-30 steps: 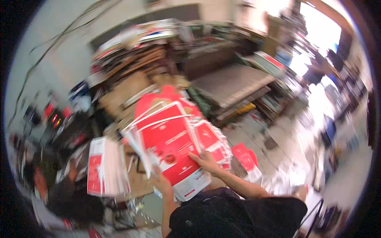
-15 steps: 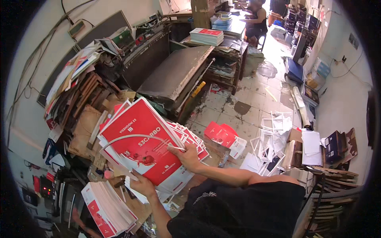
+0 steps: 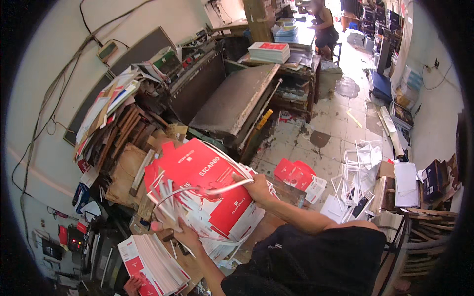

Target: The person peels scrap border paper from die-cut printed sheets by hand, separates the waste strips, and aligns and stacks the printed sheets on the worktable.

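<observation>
Red-and-white printed card sheets, cut to a shape with tabs, lie in a pile on the work table in front of me. My right hand is closed on a narrow white paper strip at the pile's right edge. The strip curves across the sheets towards my left hand. My left hand is closed on a bunch of white paper trimmings that bend up at the pile's left side. Its fingertips are partly hidden among them.
Lower left, another person's hand touches a thick stack of printed sheets. Red cut cards and a heap of white paper frames lie on the right. A dark machine with a slanted plate stands ahead. Farther off, a person sits.
White trimmings have come away from the printed sheets and bent up on the left, showing the cut red shapes. The view has shifted, and another person's hand now shows clearly at the lower-left stack.
</observation>
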A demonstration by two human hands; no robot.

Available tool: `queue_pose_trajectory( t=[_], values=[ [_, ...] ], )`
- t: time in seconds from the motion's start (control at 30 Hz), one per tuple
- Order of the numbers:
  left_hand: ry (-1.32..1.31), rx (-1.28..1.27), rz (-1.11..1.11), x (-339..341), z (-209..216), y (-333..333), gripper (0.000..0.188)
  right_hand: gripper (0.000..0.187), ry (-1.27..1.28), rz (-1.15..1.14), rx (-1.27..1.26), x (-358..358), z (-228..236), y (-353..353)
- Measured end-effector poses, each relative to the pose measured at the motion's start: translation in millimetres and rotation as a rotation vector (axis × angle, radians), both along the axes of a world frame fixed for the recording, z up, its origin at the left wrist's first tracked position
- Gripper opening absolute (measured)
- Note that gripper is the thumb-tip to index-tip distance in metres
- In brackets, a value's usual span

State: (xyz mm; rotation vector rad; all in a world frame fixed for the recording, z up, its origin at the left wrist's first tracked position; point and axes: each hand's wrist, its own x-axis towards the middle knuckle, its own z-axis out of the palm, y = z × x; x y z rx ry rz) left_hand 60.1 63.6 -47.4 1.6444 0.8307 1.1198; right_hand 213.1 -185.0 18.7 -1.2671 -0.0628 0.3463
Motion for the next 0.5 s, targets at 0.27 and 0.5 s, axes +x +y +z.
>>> queue_pose_trajectory(
  t=[0.27, 0.5],
  values=[
    [0.287, 0.406, -0.646, 212, 114, -98, 0.049, 0.063, 0.249, -0.412, 0.233, 109, -24, -63],
    [0.513, -0.488, -1.179, 286, 96, -178, 0.046, 0.085, 0.238, -0.565, 0.164, 151, -88, -135]
  ],
)
